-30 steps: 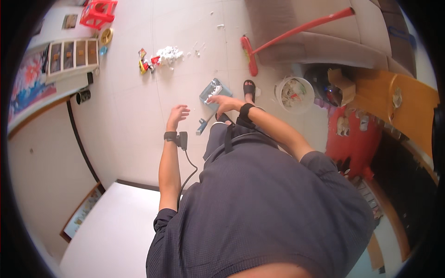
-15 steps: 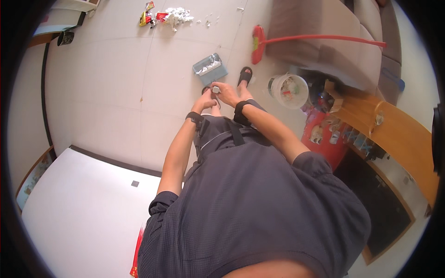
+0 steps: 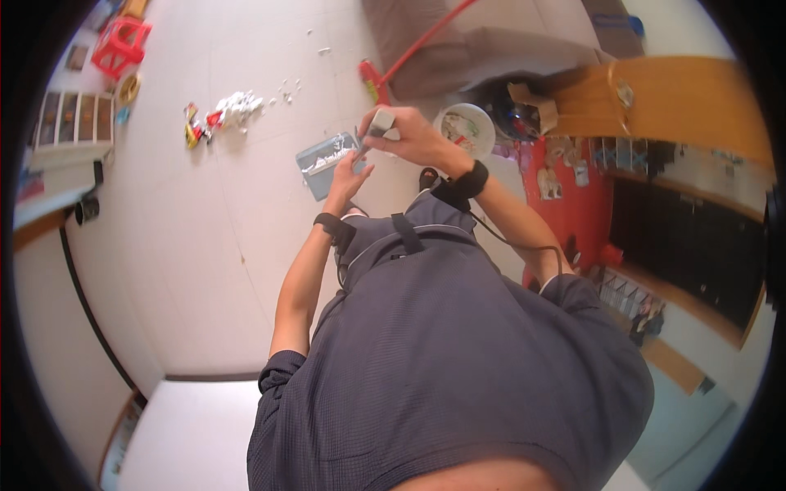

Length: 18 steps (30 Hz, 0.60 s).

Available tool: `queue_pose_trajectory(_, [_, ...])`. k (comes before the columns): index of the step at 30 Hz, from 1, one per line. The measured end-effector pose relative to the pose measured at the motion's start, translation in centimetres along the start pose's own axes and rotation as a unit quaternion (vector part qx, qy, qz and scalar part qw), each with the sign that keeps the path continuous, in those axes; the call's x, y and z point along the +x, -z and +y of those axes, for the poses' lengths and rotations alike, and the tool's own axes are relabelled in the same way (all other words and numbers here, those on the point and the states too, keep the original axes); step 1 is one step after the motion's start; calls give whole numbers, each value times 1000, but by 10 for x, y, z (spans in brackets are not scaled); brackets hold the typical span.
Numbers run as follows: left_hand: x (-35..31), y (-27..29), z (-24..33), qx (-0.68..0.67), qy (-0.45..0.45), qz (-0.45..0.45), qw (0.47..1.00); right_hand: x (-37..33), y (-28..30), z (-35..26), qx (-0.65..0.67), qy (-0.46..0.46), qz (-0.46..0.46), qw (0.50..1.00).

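My right hand (image 3: 416,136) is closed around the upper end of a dustpan handle, whose pale grey end (image 3: 381,123) points up toward me. Lower on the same handle, my left hand (image 3: 349,178) closes around the shaft with its thumb apart. Below and ahead of my hands is the blue-grey dustpan (image 3: 325,182), holding white scraps (image 3: 334,154). Just beyond my right hand, a red broom (image 3: 372,79) leans with its long handle against the brown sofa. To the right of that hand, a white bucket (image 3: 489,147) holds mixed litter.
White scraps (image 3: 237,109) lie heaped on the tiled floor at the far left, beside red and yellow wrappers (image 3: 195,131). The sofa (image 3: 508,53) and a wooden table (image 3: 688,102) border the right. A red stool (image 3: 123,47) stands far left; a white surface (image 3: 192,430) is behind me.
The view has swung right, so the floor things sit farther left. My right hand has risen toward me with the handle end, while the left stays lower on the shaft.
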<state>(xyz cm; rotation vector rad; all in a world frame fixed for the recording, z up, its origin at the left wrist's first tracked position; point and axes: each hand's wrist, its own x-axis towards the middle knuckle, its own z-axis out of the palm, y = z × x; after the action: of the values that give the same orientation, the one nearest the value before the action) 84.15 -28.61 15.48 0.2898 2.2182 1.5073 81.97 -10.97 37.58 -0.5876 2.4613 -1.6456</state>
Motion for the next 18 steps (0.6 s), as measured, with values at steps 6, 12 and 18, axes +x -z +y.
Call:
queue_pose_trajectory(6, [46,-42,98,-8,-8,-147,989,-50,137,-57,50,35,146,987])
queue_pose_trajectory(12, [85,-115,200,32,-85,-245,965,-112,249,-67,73,64,251,963])
queue_pose_trajectory(18, [150,-210,258,71,-106,-299,946,-164,349,-22,62,35,329,941])
